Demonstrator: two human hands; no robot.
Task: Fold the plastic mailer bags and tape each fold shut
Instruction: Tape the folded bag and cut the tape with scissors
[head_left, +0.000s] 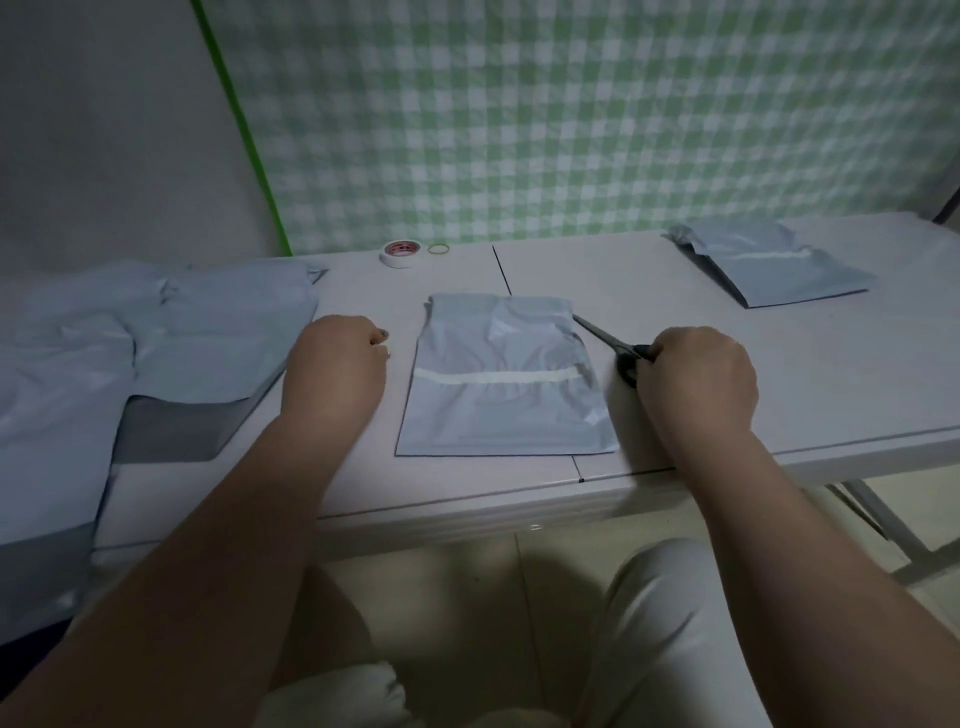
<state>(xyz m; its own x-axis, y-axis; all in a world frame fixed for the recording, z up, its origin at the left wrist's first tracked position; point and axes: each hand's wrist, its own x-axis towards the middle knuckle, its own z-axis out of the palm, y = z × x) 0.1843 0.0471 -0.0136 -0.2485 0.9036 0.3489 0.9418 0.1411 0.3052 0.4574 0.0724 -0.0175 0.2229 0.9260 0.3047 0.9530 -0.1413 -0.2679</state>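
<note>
Head view: we are gripping scissors (615, 349) in our right hand (698, 379) beside the taped bag (504, 384), left hand (335, 369) fisted.

No text, number or brand can be read anywhere in this view. The tape roll (399, 254), lying at the far edge of the table (789, 374), carries red print on the label of its inner core. The marks are too small and blurred to make out as letters or figures.
</note>
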